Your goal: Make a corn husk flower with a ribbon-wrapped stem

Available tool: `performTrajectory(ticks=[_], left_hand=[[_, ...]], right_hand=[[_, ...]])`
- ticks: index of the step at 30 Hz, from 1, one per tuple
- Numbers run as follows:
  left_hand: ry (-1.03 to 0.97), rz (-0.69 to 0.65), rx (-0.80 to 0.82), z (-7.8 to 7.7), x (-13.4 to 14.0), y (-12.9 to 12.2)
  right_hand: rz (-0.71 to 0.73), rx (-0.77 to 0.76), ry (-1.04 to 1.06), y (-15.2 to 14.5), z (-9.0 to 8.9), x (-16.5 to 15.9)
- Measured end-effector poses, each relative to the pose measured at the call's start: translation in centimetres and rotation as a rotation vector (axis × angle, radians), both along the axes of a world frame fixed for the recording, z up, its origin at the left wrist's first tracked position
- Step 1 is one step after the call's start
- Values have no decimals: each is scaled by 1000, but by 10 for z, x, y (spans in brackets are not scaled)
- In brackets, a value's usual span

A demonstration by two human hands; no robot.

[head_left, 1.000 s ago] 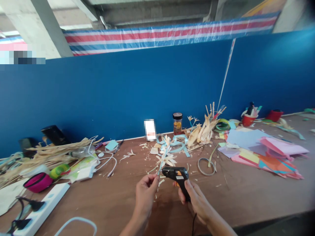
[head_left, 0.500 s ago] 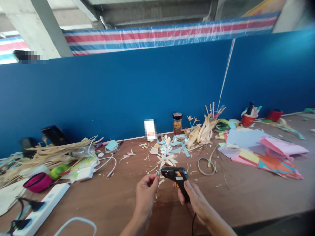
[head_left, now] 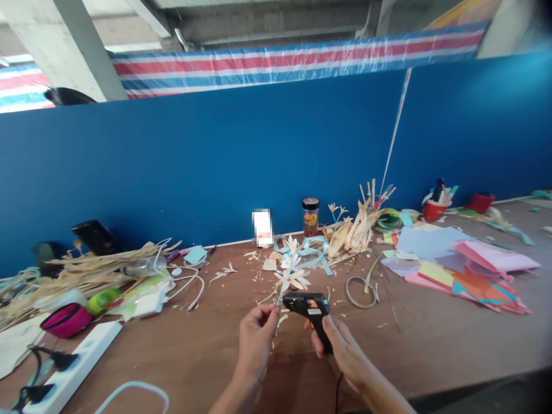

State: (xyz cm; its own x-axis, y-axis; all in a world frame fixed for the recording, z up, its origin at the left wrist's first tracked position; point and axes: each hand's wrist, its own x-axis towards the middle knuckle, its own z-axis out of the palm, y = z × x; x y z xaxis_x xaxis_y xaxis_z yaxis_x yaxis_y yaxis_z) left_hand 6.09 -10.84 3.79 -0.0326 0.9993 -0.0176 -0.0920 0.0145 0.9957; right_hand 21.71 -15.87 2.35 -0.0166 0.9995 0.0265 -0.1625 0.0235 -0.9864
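Between thumb and fingers, my left hand [head_left: 259,333] pinches the thin light-blue stem of a handmade flower [head_left: 293,277] with pale, pointed husk petals. The flower stands above my hand, its head tilted away from me. Wrapped round the grip of a black glue gun [head_left: 308,305] is my right hand [head_left: 340,345]. The gun's nozzle points left and lies against or very close to the stem, just above my left fingertips; actual contact cannot be made out. A cord hangs from the gun's handle. Small pale scraps lie on the table around both hands.
Behind the flower lie light-blue ribbon [head_left: 317,253], a lidded jar [head_left: 310,217] and dried corn husks [head_left: 353,233]. Coloured paper [head_left: 435,247] spreads to the right. A power strip [head_left: 77,368], a pink wristband-like item [head_left: 66,319] and cables are on the left. A blue partition [head_left: 215,155] backs the table.
My hands, the flower and the glue gun stay almost still. Beyond the partition at the upper left, a dark shape, partly blurred out before, has shifted to the right.
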Motion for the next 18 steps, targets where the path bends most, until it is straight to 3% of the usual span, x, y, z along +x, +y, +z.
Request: performTrajectory(ticks=[18], left_hand=[[-3,-9,-17,-3,2,1]], right_hand=[[-11,-5,-10,2,-1,2]])
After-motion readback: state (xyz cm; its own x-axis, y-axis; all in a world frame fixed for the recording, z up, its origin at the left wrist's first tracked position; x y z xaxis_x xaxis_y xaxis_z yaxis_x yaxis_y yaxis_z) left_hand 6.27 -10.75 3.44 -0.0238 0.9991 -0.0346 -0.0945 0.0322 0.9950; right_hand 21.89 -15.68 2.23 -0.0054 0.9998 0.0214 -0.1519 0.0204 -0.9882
